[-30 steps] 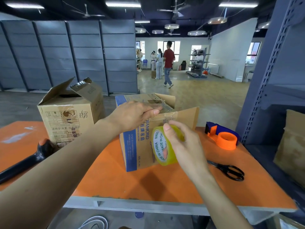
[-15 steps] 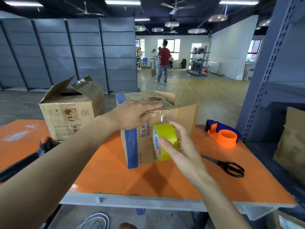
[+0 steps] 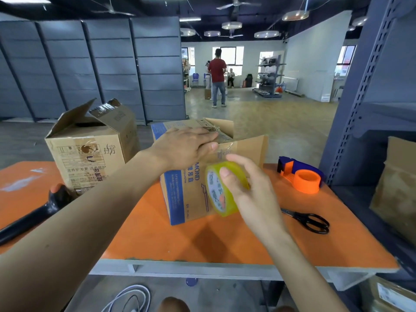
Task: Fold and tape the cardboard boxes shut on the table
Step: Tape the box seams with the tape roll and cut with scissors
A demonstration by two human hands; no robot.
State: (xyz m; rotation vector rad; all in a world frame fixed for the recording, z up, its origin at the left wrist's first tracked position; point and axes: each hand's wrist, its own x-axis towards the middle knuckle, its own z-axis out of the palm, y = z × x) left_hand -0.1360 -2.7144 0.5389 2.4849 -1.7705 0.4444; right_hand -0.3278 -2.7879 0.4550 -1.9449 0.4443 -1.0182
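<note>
The step in hand looks to be the taping of the middle box [image 3: 186,199], which stands at the centre of the orange surface [image 3: 202,239]. The left hand [image 3: 186,146] lies spread on the folded top flap, fingers straight and pressing down, thumb over the near edge. The right hand [image 3: 254,194] grips the yellow tape roll [image 3: 217,194] just in front of the box's near face, thumb on the outer band and fingers curled behind. A clear strip seems to run from the roll up to the top edge, though it is hard to make out. The right flap [image 3: 249,149] stands upright, so the top is not closed. The next move probably calls for folding that flap down, then drawing the tape across the seam while the left hand pins the flaps. The scissors [image 3: 308,220] lie to the right for the cut. The second box [image 3: 90,152], far left, has its flaps open and is not yet dealt with.
</note>
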